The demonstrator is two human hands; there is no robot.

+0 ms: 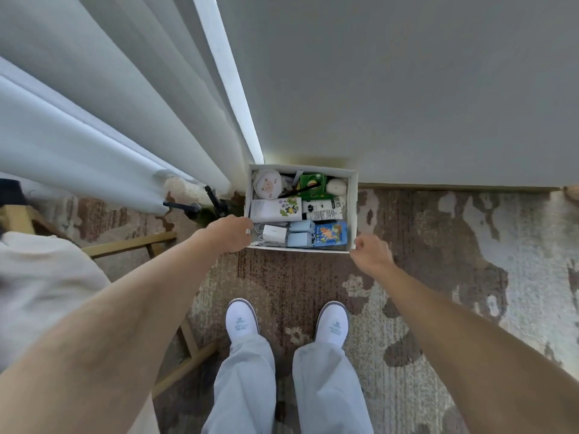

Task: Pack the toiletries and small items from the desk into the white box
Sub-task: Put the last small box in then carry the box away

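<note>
Head view, white box [352, 208]: on the carpet against the wall, in the corner by the curtain, packed full; a charger, a tube and a green packet lie inside.
Long axis: runs left to right across the person's front, just ahead of the shoes.
Left hand [230, 233]: at the box's near-left corner, touching the rim; fingers hidden over the edge, so I cannot tell their grip.
Right hand [371, 250]: at the near-right corner, fingers curled loosely, holding nothing I can see.
Nearer hand: both about equal, one per corner.
Judgement: packing looks finished.
</note>
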